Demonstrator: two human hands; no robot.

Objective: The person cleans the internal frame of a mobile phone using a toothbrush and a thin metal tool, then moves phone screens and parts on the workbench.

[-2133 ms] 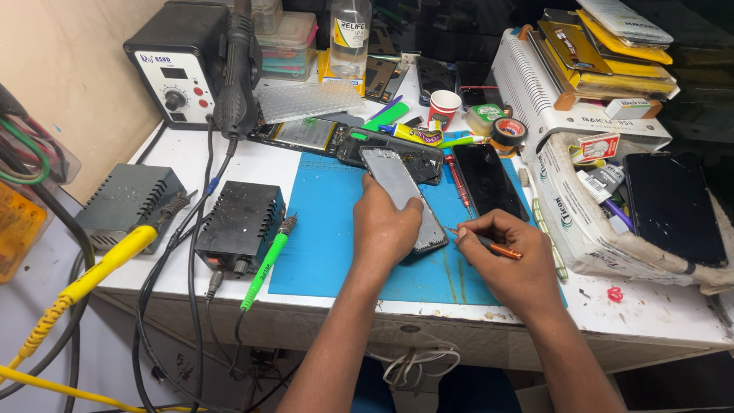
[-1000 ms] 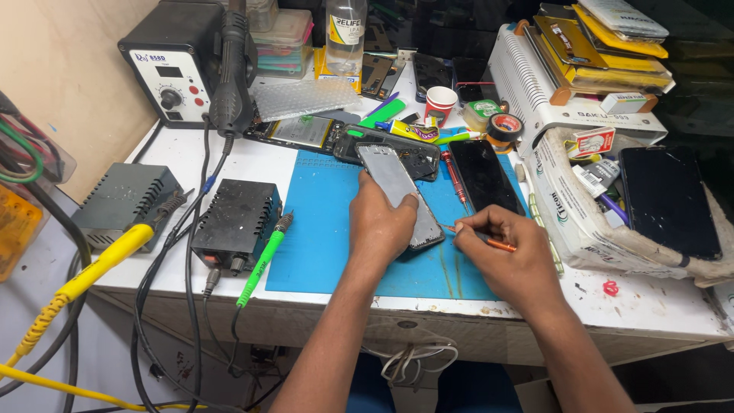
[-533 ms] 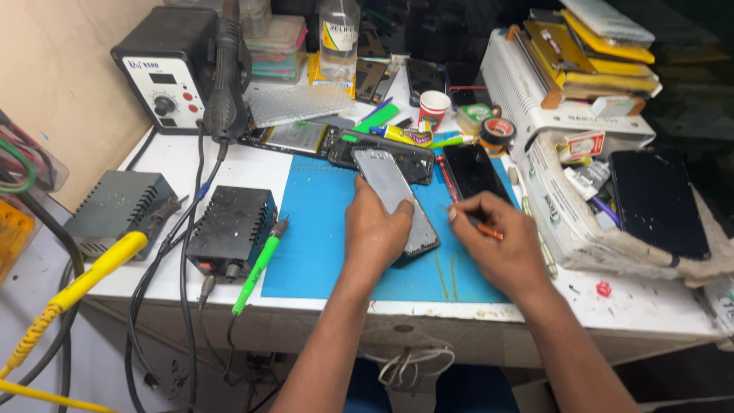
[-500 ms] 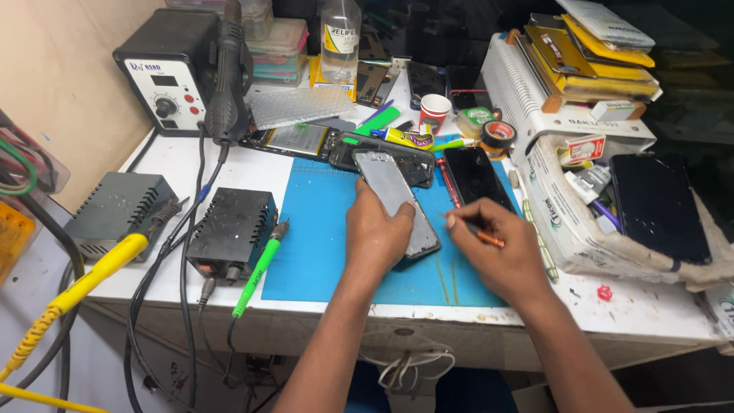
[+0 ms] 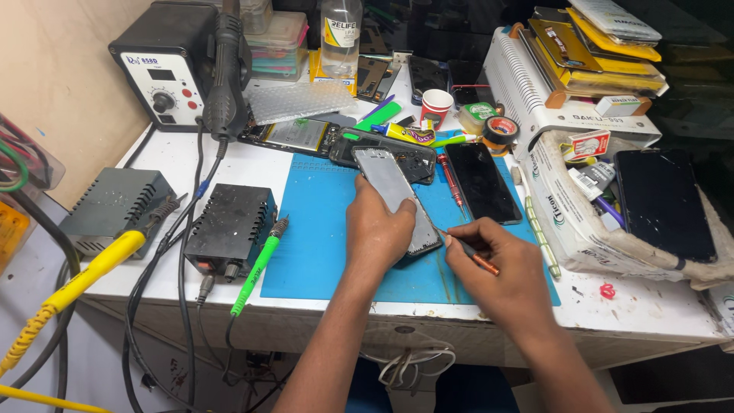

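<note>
Left hand (image 5: 380, 229) fingers clamp phone (image 5: 396, 197); right hand (image 5: 501, 268) fingers pinch screwdriver (image 5: 468, 251) at edge.

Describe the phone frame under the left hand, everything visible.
The phone frame is a long, flat grey slab with a metallic look and dark edges. It lies angled on the blue mat, far end toward the bench clutter. The left hand presses its near end; the right hand holds an orange-handled screwdriver at its right edge.

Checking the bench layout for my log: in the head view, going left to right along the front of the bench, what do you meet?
Yellow cable → grey box → black box → green probe → left hand on the phone → right hand with the screwdriver → small red bit.
</note>
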